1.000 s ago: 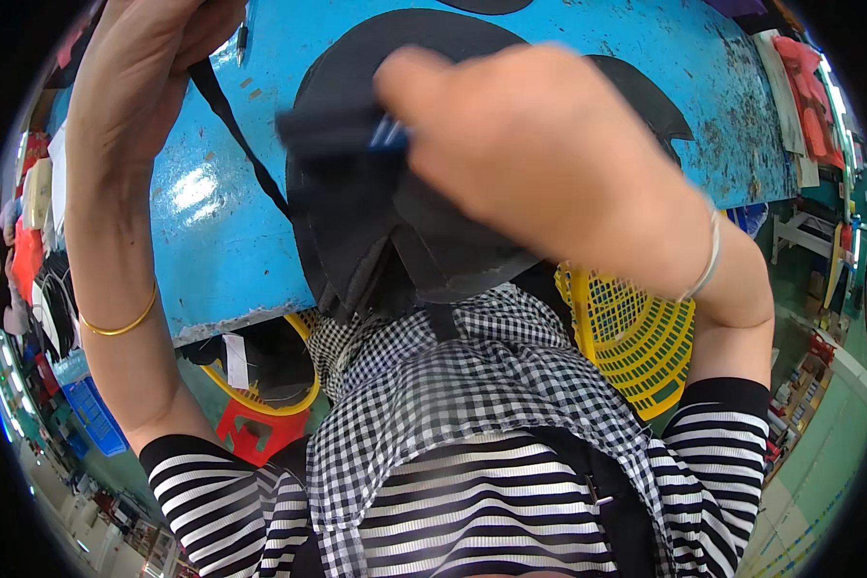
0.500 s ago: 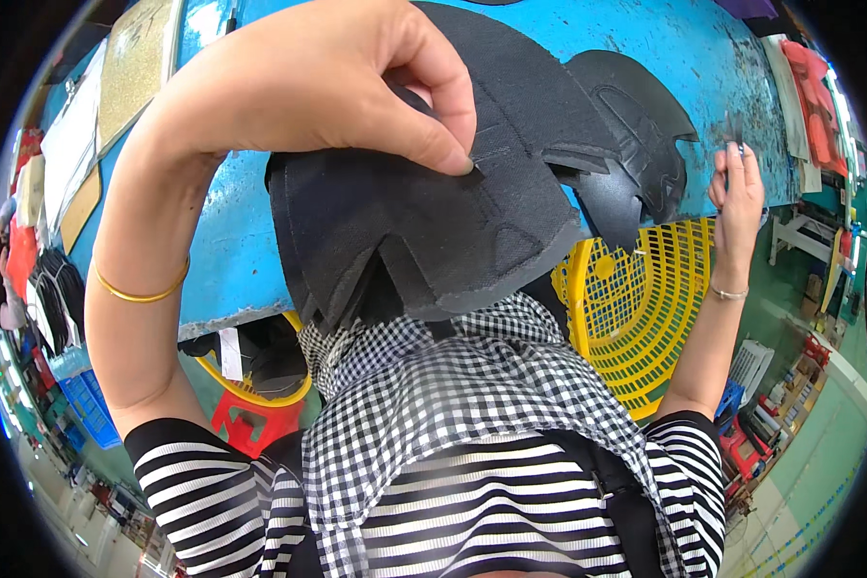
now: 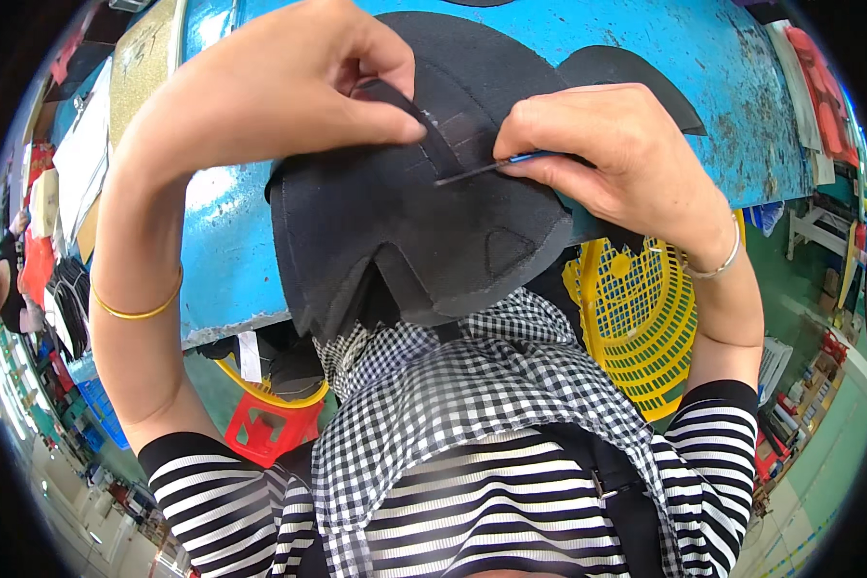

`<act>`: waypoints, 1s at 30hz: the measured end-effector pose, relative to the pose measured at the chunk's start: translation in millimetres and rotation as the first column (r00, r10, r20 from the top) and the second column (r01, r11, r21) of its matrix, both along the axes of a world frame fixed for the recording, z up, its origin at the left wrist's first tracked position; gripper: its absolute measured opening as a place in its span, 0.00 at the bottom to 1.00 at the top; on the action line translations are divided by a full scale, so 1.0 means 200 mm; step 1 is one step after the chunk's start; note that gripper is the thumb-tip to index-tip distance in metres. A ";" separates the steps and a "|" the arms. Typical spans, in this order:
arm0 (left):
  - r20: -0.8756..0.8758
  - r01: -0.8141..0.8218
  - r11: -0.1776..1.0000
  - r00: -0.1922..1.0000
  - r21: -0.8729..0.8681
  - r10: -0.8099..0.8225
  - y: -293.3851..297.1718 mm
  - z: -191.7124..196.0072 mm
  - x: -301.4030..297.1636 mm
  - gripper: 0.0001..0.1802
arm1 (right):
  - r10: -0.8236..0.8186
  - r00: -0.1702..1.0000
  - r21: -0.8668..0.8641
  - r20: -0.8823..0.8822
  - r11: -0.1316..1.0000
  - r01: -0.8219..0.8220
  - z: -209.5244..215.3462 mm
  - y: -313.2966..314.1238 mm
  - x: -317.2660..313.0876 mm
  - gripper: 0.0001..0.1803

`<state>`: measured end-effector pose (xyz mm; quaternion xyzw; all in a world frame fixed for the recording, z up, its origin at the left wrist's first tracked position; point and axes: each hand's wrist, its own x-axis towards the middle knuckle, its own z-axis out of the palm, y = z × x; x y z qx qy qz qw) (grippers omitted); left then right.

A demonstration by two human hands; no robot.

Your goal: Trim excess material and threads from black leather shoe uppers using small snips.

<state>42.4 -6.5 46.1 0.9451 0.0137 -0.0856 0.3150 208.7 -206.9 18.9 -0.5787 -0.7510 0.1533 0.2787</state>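
Observation:
A stack of black shaped fabric pieces (image 3: pixel 405 231) lies at the near edge of a blue worktable (image 3: pixel 713 96). My left hand (image 3: pixel 279 87) pinches a narrow black strip (image 3: pixel 424 135) against the top piece. My right hand (image 3: pixel 607 144) grips a thin tool with a blue handle (image 3: pixel 496 166), its dark tip lying on the fabric beside the strip. The two hands are almost touching over the stack. A gold bangle is on my left wrist, a silver one on my right.
A yellow plastic basket (image 3: pixel 645 328) stands under the table on the right, a red stool (image 3: pixel 260 424) and a yellow-rimmed container on the left. More black pieces (image 3: pixel 626 72) lie farther on the table. Cardboard sheets (image 3: pixel 144 67) and stacked goods line the far left.
My right hand came back from the table's right side to the stack, now holding the thin tool. My left hand shifted its pinch onto the black strip.

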 end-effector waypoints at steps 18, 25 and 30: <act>-0.042 -0.021 0.987 0.999 -0.162 0.014 0.07 -0.04 0.00 0.12 | -0.084 0.992 -0.221 0.089 0.970 0.102 0.14 0.15 0.01 0.11; 0.134 -0.038 0.986 0.989 -0.162 0.060 0.07 -0.13 -0.06 0.11 | -0.093 0.992 -0.494 0.089 0.861 0.125 0.28 0.27 -0.02 0.15; -0.061 -0.423 0.723 0.881 -0.547 0.469 0.09 -0.07 -0.06 0.07 | -0.137 0.990 -0.140 0.025 0.980 0.139 0.21 0.15 -0.05 0.11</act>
